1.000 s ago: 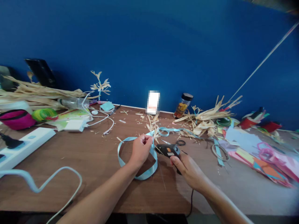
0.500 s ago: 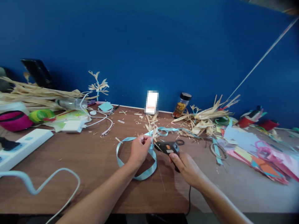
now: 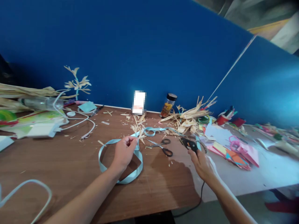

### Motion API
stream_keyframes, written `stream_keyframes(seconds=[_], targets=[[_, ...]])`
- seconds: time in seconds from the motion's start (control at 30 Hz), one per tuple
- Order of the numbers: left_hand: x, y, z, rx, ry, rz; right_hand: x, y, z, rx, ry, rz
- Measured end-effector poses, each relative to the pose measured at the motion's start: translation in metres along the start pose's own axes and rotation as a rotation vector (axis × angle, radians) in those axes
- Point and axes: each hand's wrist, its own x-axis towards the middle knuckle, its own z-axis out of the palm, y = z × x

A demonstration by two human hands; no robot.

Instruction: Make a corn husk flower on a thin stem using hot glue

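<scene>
My left hand point(image 3: 123, 153) is closed in a pinch on a light blue ribbon point(image 3: 131, 178) beside a small flower of pale dried husk point(image 3: 141, 134). The ribbon loops over the table below and around that hand; my fingers hide the exact spot they grip. To the right, my right hand point(image 3: 203, 165) is wrapped around the handle of a black glue gun point(image 3: 189, 145), held over the table apart from the flower. Between the two hands, a pair of scissors point(image 3: 161, 146) with dark handles lies partly spread on the wood.
A glowing phone point(image 3: 139, 102) and a dark-lidded jar point(image 3: 168, 105) stand by the blue partition. Dried husks point(image 3: 190, 119) and coloured paper point(image 3: 235, 158) lie to the right. White cables, a charger point(image 3: 44, 129) and a husk-leaved stem point(image 3: 77, 84) are at left.
My right hand has drawn the glue gun away to the right from the flower, uncovering the scissors. My left hand keeps its pinch. The view has turned to the right.
</scene>
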Motion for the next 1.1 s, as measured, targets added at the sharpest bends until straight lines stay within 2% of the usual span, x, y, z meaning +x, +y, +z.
stream_keyframes(seconds=[0.1,0.23,0.37,0.43,0.53,0.6,0.73,0.83,0.97,1.1], targets=[[0.0,0.0,0.0,0.014,0.008,0.003,-0.002,0.002,0.005,-0.055,-0.127,-0.03],[0.001,-0.002,0.0,0.018,-0.002,0.004,0.001,0.005,0.007,-0.005,-0.049,0.051],[0.001,-0.004,0.0,0.012,-0.007,0.018,0.005,0.01,0.009,0.026,-0.13,0.021],[0.001,-0.003,0.0,0.013,-0.007,0.016,0.006,0.012,0.011,0.1,-0.125,0.035],[0.0,0.0,0.0,0.009,-0.002,-0.015,0.004,0.009,0.011,0.286,-0.075,0.056],[0.0,0.001,0.0,-0.002,-0.003,-0.026,0.0,0.002,0.01,0.502,-0.085,0.038],[-0.001,0.001,0.001,-0.037,-0.015,-0.025,-0.01,-0.022,0.002,1.051,-0.228,0.13],[-0.001,-0.001,0.001,-0.041,-0.014,-0.014,-0.016,-0.043,-0.005,1.249,-0.363,0.174],[0.0,-0.004,0.0,-0.011,-0.006,0.028,-0.022,-0.069,-0.003,1.251,-0.5,0.059],[0.001,-0.004,0.0,-0.003,-0.005,0.027,-0.028,-0.087,0.007,1.081,-0.518,-0.104]])
